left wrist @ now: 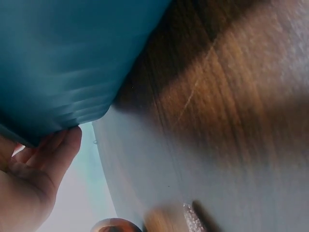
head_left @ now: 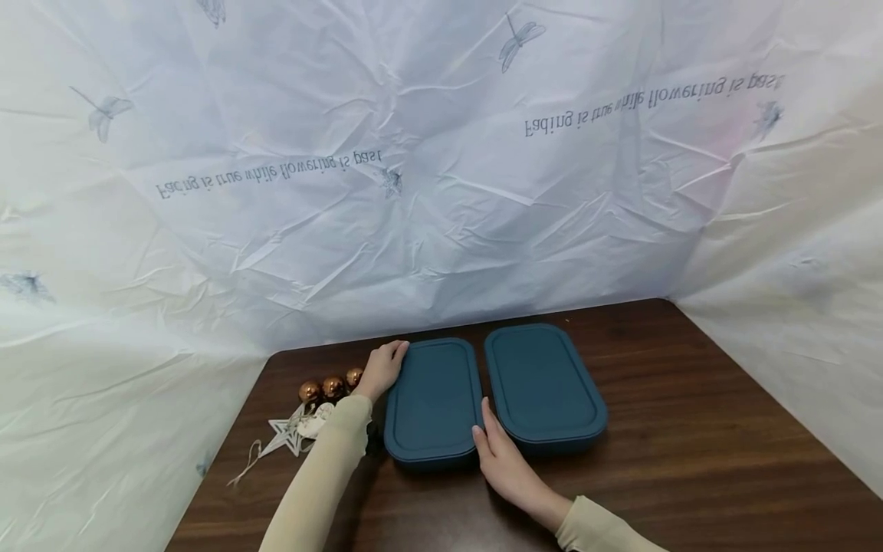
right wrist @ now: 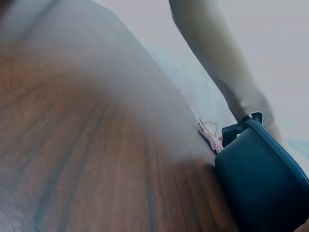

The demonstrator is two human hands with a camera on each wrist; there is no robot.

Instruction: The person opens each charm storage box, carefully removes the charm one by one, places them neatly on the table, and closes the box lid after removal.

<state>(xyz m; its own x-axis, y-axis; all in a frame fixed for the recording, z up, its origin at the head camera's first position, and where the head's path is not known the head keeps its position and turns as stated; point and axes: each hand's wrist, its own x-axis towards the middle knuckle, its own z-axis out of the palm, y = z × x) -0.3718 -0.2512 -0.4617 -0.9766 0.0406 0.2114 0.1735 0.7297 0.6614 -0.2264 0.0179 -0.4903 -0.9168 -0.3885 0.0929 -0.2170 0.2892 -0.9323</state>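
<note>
Two dark blue lidded boxes stand side by side on the table. On the left box (head_left: 434, 399), my left hand (head_left: 383, 369) grips the far part of the left side. In the left wrist view, fingers (left wrist: 65, 150) lie against the box wall (left wrist: 63, 82) below the lid's rim. My right hand (head_left: 507, 468) lies along the same box's right side near the front, fingers straight and thumb at the lid's edge. Only a bit of that hand shows in the right wrist view's lower corner. Close by on the right is the right box (head_left: 545, 383), its lid on.
Left of the boxes lie several copper balls (head_left: 333, 387), a white star ornament (head_left: 284, 435) with a string, and other pale ornaments (head_left: 317, 420), partly behind the left sleeve. Wrinkled white printed sheeting (head_left: 441, 230) hangs behind the wooden table (head_left: 704, 429) and at its sides.
</note>
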